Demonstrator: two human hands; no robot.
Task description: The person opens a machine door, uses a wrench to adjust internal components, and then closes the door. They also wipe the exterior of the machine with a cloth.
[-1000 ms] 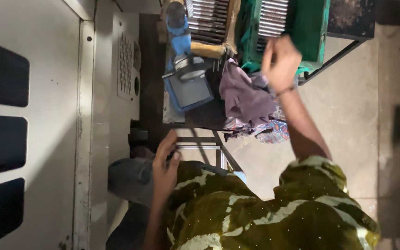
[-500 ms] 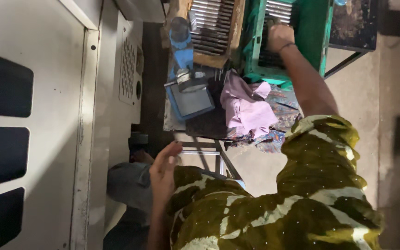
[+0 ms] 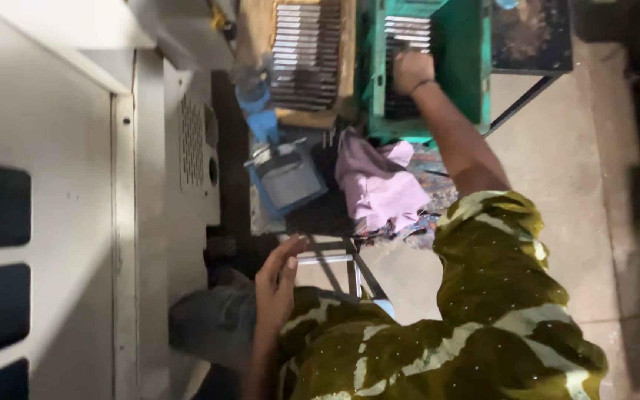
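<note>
My right hand [image 3: 412, 70] reaches far forward into a green plastic crate [image 3: 461, 74]. Its fingers are curled down over a stack of thin grey metal pieces [image 3: 405, 30], and a thin band sits on the wrist. Whether it grips a piece is hidden. My left hand [image 3: 275, 285] hovers open near my lap, fingers apart and holding nothing, just beside a metal stand frame [image 3: 335, 259]. My sleeves are olive green with pale stripes.
A brown box [image 3: 309, 52] of more metal pieces stands left of the crate. A pink cloth [image 3: 383, 189] and a small blue-grey machine [image 3: 287, 178] sit on the dark work surface. A white vented cabinet [image 3: 53, 222] fills the left. Concrete floor [image 3: 572, 185] lies to the right.
My right hand has gone from raised above the cloth down into the green crate onto the metal pieces. My left hand has stayed open near my lap.
</note>
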